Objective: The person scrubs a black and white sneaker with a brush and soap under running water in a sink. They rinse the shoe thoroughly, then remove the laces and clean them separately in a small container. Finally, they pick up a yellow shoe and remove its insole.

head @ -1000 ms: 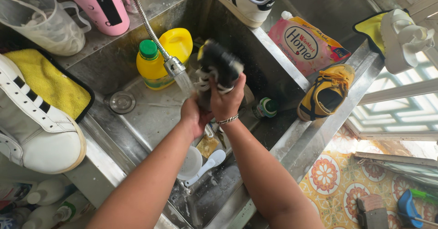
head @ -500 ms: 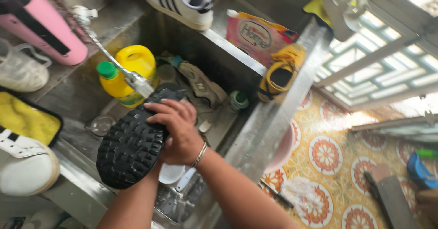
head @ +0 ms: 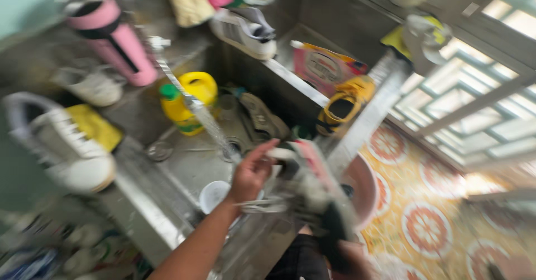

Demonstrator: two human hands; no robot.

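Holding a blurred dark shoe (head: 312,202) over the front edge of the steel sink (head: 195,168).

Nearest us, our right hand (head: 349,257) was at the shoe's lower end, too smeared to tell how its fingers sat; our left hand (head: 251,171) had its fingers curled on the upper part. Beyond ran the tap stream (head: 215,129), a yellow bottle (head: 178,109), a sandal (head: 259,118), and farther back a white sneaker (head: 245,31) on the surface.
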